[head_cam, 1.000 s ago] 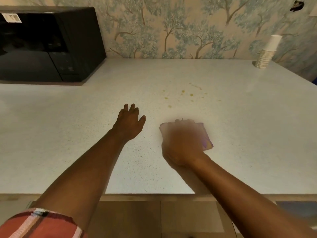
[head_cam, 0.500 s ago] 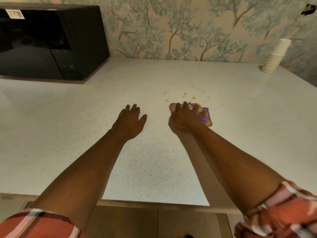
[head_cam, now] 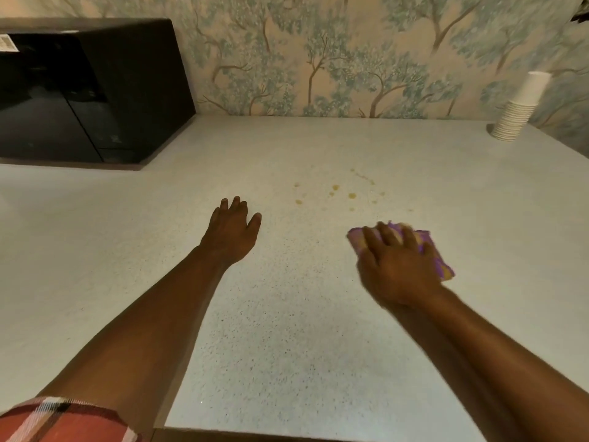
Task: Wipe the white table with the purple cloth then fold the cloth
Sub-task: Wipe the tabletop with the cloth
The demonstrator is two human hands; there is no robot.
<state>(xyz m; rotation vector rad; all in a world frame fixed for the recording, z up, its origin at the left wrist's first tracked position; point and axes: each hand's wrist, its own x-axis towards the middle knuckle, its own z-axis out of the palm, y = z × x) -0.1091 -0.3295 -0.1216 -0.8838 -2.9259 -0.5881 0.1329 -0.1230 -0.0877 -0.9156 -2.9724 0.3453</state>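
The white speckled table [head_cam: 287,330] fills the view. My right hand [head_cam: 398,266] presses flat on a folded purple cloth with yellow patches [head_cam: 438,260], which shows at the fingertips and to the hand's right. Small yellowish-brown spots [head_cam: 334,194] lie on the table just beyond the cloth. My left hand [head_cam: 232,231] rests palm down on the bare table to the left, fingers spread, holding nothing.
A black microwave [head_cam: 89,90] stands at the back left against the tree-patterned wall. A stack of white paper cups [head_cam: 518,110] sits at the back right corner. The table's front edge [head_cam: 287,433] runs along the bottom of the view.
My right hand has pulled the cloth back toward me and to the right, away from the spots it had just reached. My left hand has stayed in place.
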